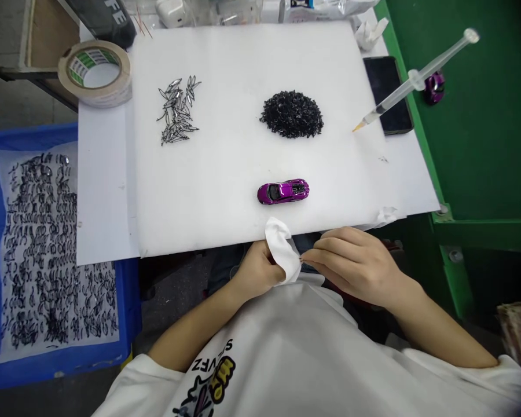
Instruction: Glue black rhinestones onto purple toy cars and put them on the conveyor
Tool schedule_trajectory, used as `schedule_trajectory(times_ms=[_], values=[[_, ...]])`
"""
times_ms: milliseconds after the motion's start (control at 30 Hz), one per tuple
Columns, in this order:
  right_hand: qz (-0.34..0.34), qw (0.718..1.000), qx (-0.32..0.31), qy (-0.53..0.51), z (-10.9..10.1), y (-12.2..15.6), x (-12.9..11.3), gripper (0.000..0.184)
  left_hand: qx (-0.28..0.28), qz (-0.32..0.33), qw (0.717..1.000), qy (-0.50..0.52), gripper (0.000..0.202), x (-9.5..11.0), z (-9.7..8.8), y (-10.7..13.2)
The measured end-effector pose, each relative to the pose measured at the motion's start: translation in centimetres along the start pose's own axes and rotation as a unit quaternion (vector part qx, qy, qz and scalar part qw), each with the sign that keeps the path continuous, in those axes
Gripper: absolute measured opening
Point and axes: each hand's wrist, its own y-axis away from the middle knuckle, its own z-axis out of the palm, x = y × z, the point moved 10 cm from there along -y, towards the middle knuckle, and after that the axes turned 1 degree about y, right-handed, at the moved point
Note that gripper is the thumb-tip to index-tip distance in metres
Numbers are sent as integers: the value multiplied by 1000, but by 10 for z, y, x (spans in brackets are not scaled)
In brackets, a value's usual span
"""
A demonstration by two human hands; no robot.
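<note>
My left hand (260,269) is closed around a crumpled white tissue (283,250) just off the near edge of the white board. Beside it, my right hand (360,263) has its fingers pinched together at the tissue's right side; what sits between the fingertips is too small to make out. A purple toy car (283,191) rests on the board in front of both hands. Farther back lie a heap of small black pieces (292,114) and, to the left, a loose pile of clear, dark-edged leaf-shaped pieces (178,111).
A syringe (399,92) with an orange tip lies across the board's right edge, over a dark phone (388,95). A tape roll (96,72) sits at the back left. Down left, a blue tray (128,301) holds a sheet with rows of dark pieces. Another purple car (434,88) is far right.
</note>
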Motion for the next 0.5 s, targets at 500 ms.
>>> schedule_trajectory(times_ms=[500], values=[[250, 916, 160, -269, -9, -28, 84, 14, 82, 236, 706, -662, 26, 142, -32, -4]])
